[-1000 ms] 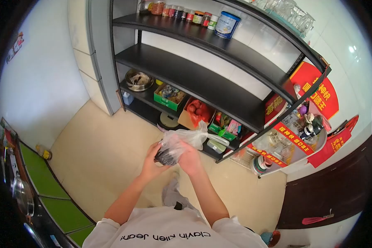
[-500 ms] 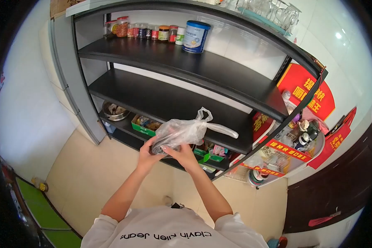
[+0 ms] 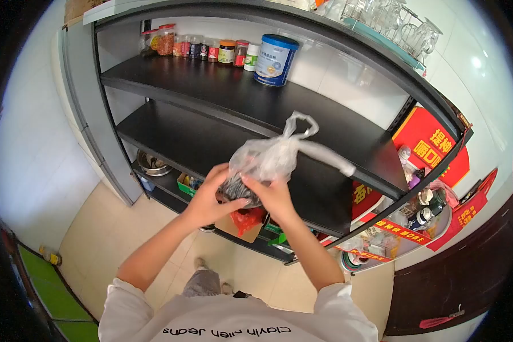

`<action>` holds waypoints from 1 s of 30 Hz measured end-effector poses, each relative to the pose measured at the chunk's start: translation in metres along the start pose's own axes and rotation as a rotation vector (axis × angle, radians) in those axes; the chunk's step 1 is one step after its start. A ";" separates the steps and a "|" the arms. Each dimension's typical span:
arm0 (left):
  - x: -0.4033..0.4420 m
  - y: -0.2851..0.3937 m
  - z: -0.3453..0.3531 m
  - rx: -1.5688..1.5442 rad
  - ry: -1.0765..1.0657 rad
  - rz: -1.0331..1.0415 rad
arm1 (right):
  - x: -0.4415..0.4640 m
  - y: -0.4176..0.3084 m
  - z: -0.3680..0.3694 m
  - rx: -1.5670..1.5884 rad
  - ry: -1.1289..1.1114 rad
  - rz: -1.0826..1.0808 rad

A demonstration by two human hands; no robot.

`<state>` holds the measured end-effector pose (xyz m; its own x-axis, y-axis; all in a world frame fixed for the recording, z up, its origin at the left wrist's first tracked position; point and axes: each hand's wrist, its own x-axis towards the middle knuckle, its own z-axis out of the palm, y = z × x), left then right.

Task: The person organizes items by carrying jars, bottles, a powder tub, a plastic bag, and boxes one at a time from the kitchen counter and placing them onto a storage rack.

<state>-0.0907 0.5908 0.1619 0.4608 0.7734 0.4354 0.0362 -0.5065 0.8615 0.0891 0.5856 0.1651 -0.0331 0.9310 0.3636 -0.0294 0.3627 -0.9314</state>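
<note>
A knotted, translucent plastic bag with dark contents at its bottom is held up in front of the black shelf. My left hand grips its lower left side, thumb across the front. On the lower right side, my right hand is closed round the same bag, its thumb also pressing the front. The bag's tied handles stick up and one long end trails to the right. What the dark contents are, I cannot make out. Just below the hands, a red plastic bag shows over a cardboard box.
The black shelf rack spans the view. Its upper board carries several jars and a blue-lidded can. Lower down are a metal pot and a green box. Glasses stand on top; a red display stand is at right.
Both hands have raised the plastic bag and shifted it slightly right, against the middle shelf. The red bag and cardboard box below have come into view, as have my leg and feet.
</note>
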 end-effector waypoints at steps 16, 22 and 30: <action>0.308 -0.031 -0.031 0.708 -0.289 0.269 | 0.224 -0.040 -0.122 -0.471 0.230 -0.011; 0.336 -0.060 -0.024 0.739 -0.547 0.276 | 0.231 -0.012 -0.163 -1.006 0.064 0.121; 0.369 -0.089 -0.008 0.823 -0.785 0.337 | 0.247 0.034 -0.164 -1.453 0.025 0.182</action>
<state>0.0687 0.9240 0.2482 0.9637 0.2540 0.0817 0.2362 -0.9546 0.1815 0.2435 0.8349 0.2211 0.0916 0.9624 0.2555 0.9850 -0.0499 -0.1649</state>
